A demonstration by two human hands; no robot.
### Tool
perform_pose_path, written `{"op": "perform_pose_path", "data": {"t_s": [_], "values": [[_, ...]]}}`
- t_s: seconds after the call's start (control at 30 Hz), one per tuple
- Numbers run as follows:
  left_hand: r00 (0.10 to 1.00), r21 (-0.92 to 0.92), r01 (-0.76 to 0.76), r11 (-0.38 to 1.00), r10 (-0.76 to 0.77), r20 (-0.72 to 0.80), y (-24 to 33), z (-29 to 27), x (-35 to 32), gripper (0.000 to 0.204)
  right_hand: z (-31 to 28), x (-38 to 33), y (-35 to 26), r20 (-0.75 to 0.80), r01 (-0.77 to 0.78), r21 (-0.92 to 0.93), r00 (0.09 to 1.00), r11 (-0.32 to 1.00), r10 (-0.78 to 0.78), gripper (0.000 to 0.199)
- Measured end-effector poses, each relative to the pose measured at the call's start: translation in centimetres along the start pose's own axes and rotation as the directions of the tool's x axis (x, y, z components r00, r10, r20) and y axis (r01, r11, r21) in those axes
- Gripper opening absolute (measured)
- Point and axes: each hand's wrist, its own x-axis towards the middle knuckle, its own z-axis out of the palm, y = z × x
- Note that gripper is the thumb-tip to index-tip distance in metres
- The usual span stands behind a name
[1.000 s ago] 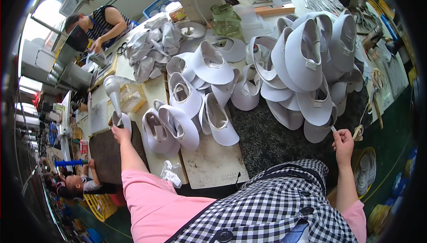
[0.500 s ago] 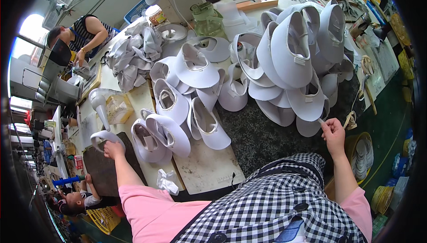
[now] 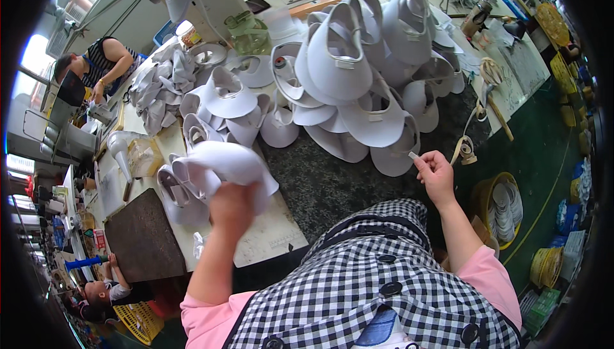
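Note:
My left hand (image 3: 231,208) is closed, smeared by motion, on a white shoe upper (image 3: 231,161) above the near-left part of the table. Behind it, more white shoe uppers (image 3: 228,96) lie heaped, some nested in one another. Farther right stands a larger stack of uppers (image 3: 339,61), several with a small tab at the opening. In front of that stack, my right hand (image 3: 436,175) pinches a small white tab (image 3: 413,155) between thumb and fingertips, apart from the uppers.
A brown board (image 3: 144,237) lies at the left, near a funnel-shaped white tool (image 3: 120,151). Grey fabric pieces (image 3: 160,87) are heaped behind. At the right, a yellow basket (image 3: 476,199) holds white pieces. Co-workers (image 3: 115,55) sit beyond the table; a child (image 3: 105,288) stands at left.
My left hand has brought the white shoe upper rightward from the brown board to the near heap. My right hand still pinches the tab. The view has shifted right.

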Motion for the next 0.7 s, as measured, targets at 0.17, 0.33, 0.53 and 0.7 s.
{"op": "perform_pose_path", "data": {"t_s": [0.17, 0.33, 0.53, 0.7], "values": [[0.847, -0.218, -0.476, 0.852, 0.511, 0.149, 12.7, 10.0, -0.5, 0.021, -4.6, -1.3, 2.1, -0.048, -0.031, 0.027, 0.998, 0.999, 0.032, 0.018], [0.780, -0.339, -0.542, 0.769, 0.610, 0.137, 19.3, 12.5, 0.1, 0.024, -10.8, -1.4, 4.3, -0.200, -0.028, 0.071, 0.979, 0.997, 0.042, 0.018], [0.739, -0.432, -0.537, 0.725, 0.651, 0.174, 29.7, 14.4, 4.4, 0.034, -17.8, -1.9, 6.1, -0.387, 0.023, 0.171, 0.921, 0.985, 0.046, 0.017], [0.785, -0.641, -0.252, 0.725, 0.541, 0.303, 38.2, 19.9, 10.6, 0.060, -20.1, -2.7, 7.1, -0.412, 0.005, 0.198, 0.908, 0.980, 0.079, 0.018]]}}
